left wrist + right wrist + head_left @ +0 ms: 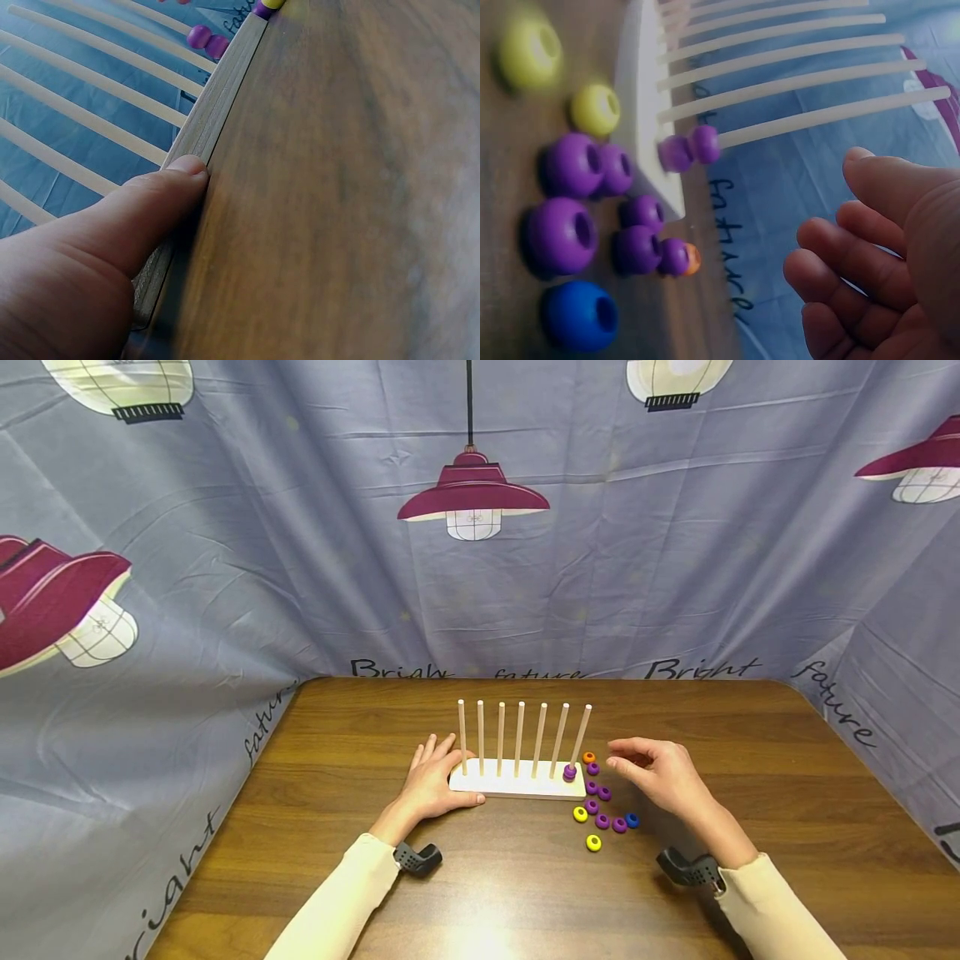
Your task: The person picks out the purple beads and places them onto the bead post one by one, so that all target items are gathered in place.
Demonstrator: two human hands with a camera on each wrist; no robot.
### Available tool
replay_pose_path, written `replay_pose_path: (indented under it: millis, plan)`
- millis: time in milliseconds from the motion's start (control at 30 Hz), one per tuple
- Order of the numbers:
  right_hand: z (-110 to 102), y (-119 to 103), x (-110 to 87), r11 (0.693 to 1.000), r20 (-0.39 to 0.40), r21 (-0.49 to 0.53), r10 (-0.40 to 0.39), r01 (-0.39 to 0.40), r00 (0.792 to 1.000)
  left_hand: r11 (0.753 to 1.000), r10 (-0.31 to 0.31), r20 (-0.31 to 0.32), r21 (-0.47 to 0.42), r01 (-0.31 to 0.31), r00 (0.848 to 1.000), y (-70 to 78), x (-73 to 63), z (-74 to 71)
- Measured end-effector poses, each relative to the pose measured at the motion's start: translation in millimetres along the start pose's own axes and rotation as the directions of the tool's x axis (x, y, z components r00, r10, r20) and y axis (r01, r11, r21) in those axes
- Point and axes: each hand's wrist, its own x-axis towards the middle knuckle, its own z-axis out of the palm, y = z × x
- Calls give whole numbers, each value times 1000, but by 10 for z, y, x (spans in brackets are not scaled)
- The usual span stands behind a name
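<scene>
On a brown wooden table (360, 727), gripped a pale wooden seven-peg rack (517, 788) at its left end between thumb and forefinger of the left hand (431, 781)

Held the right hand (666, 774) empty, half open, near six loose round purple beads (619, 826), two yellow beads (581, 816), a blue bead (633, 821) and an orange bead (589, 760); had two threaded purple beads (570, 774) low on the rightmost peg (580, 739)
</scene>
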Motion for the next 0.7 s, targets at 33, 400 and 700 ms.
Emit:
replay_pose_path:
  millis: [33,400,700]
  plan:
    - [7,11,-14,1000,5,-2,11,-11,1000,1000,-1,1,0,1,1000,0,2,0]
    - [12,78,-97,997,35,-33,68,-67,997,1000,3,9,2,-3,1000,2,10,12]
    - [24,105,-109,997,32,-25,76,-75,997,1000,0,4,-7,0,1000,4,-4,-3]
